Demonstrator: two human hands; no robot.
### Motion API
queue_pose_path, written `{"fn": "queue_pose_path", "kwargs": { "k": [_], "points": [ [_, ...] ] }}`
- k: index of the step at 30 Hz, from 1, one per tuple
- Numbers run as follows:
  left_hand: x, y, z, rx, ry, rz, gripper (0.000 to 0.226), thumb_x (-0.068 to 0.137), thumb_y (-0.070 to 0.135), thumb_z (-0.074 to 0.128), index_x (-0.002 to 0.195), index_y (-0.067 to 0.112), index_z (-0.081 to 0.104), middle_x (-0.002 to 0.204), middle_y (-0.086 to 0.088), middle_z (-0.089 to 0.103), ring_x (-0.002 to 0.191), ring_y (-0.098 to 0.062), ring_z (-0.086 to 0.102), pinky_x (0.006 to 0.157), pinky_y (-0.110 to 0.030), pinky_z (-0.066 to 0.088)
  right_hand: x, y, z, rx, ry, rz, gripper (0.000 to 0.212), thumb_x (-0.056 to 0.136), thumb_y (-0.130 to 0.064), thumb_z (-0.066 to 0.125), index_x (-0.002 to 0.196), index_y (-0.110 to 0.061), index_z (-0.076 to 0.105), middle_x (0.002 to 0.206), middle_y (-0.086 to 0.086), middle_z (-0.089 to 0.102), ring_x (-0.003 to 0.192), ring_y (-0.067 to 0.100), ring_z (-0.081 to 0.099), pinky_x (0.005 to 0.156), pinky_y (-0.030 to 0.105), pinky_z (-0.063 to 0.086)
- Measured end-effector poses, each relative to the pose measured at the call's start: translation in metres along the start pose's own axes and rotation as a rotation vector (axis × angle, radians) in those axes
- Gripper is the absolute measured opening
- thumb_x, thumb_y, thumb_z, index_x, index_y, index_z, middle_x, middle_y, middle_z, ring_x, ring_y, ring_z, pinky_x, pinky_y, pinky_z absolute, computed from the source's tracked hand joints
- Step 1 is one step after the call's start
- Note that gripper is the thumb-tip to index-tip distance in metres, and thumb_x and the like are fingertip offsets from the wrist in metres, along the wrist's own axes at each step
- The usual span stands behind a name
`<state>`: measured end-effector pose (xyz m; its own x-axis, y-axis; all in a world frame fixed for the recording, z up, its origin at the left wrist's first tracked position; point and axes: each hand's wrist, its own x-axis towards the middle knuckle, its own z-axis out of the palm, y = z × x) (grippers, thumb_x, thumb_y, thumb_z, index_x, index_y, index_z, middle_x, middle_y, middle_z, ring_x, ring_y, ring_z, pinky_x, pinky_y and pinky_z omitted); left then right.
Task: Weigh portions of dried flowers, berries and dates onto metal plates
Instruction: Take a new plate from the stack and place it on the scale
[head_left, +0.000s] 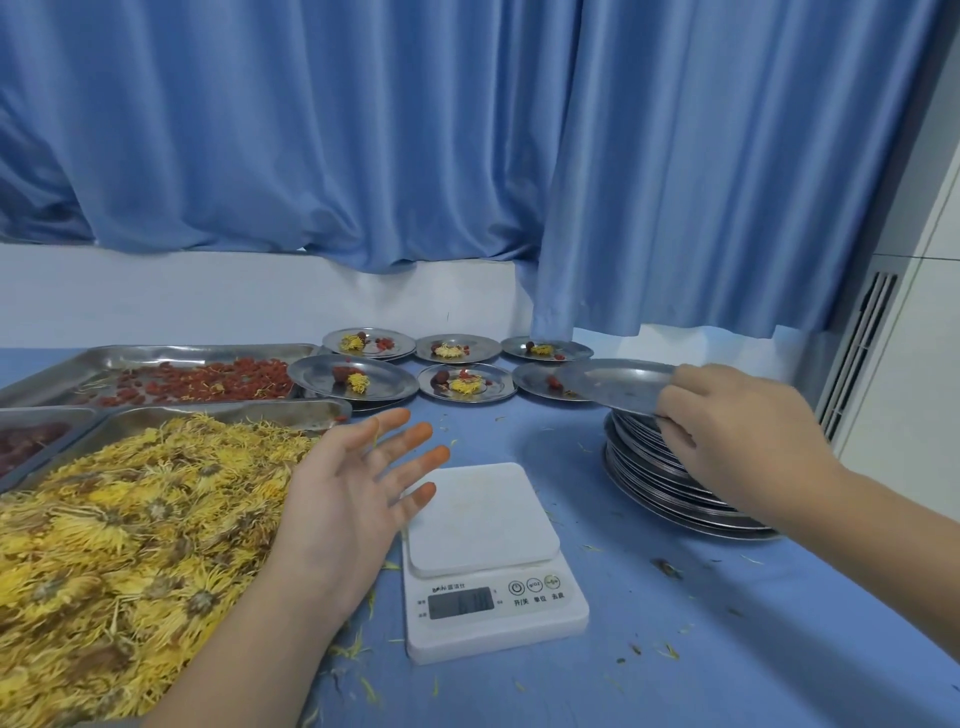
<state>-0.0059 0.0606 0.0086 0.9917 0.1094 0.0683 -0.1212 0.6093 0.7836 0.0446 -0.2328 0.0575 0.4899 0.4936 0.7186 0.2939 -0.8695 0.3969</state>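
Two bare forearms, no sleeves, orange-stained fingertips (432, 430) on left grip (343, 512)

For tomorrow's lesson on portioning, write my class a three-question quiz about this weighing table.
1. True or false: the white digital scale has a plate on it.
2. Which hand lifts the round empty metal plate off the stack of metal plates? A left hand B right hand
3. Fill in: the tray beside the left hand holds dried yellow ____.

Key: 1 false; 2 B; 3 flowers.
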Motion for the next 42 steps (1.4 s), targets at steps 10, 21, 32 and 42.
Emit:
{"fn": "queue_pose_path", "kwargs": {
  "k": [10,21,32,42],
  "points": [
    [0.002,0.008,-0.008,-0.066,0.193,0.172,0.022,0.092,0.029,0.045,0.097,0.017,0.063,0.092,-0.001,0.067,0.080,-0.019,0.065,0.066,-0.030,0.042,-0.003,-0.067,0.005,0.179,0.207,-0.290,0.022,0.061,0.002,0.073,0.058,-0.011,0.056,0.057,0.003,0.049,0.047,0.026,0.046,0.037,0.028,0.033],
    [0.004,0.010,-0.012,-0.084,0.199,0.210,0.023,0.091,0.030,0.045,0.092,0.018,0.064,0.087,-0.002,0.066,0.066,-0.015,0.063,0.056,-0.026,0.043,-0.021,-0.108,0.025,0.334,0.147,-0.402,0.022,0.050,0.001,0.077,0.059,-0.014,0.063,0.057,0.000,0.050,0.043,0.020,0.041,0.037,0.027,0.036],
    [0.003,0.011,-0.010,-0.078,0.219,0.204,0.022,0.091,0.030,0.046,0.090,0.017,0.064,0.087,-0.003,0.064,0.064,-0.016,0.061,0.058,-0.027,0.040,-0.046,-0.093,0.014,0.512,0.091,-0.321,0.027,0.092,-0.027,0.054,0.074,-0.014,0.070,0.066,0.000,0.055,0.053,0.021,0.049,0.047,0.028,0.039],
    [0.003,0.011,-0.012,-0.032,0.237,0.192,0.023,0.089,0.032,0.047,0.087,0.019,0.065,0.086,0.000,0.064,0.063,-0.016,0.060,0.060,-0.028,0.040,-0.075,-0.073,0.021,0.779,-0.438,-0.084,0.032,0.086,-0.060,0.042,0.095,-0.035,0.060,0.059,-0.018,0.049,0.056,0.003,0.048,0.054,0.025,0.045]
  ]
}}
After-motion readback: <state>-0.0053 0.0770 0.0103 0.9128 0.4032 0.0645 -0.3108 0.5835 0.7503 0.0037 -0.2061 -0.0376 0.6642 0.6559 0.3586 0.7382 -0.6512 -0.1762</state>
